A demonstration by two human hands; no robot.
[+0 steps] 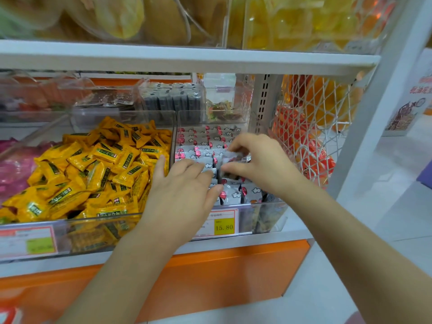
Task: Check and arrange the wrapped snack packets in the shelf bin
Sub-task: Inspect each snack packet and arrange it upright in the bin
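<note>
A clear plastic shelf bin [264, 208] holds rows of small white snack packets [201, 142] printed with red marks and clouds. My left hand [184, 190] lies over the packets in the bin's near left part, fingers stretched forward and touching them. My right hand [259, 162] is over the bin's middle right, thumb and fingers pinching one white packet [231, 156] lifted slightly above the rows. Both hands hide the packets beneath them.
A neighbouring clear bin [70, 226] heaped with yellow packets [93, 169] stands to the left. A price tag reading 15.80 [224, 226] hangs on the bin's front. A white shelf board [187, 58] runs overhead, a white wire basket [313, 127] with orange packs hangs to the right.
</note>
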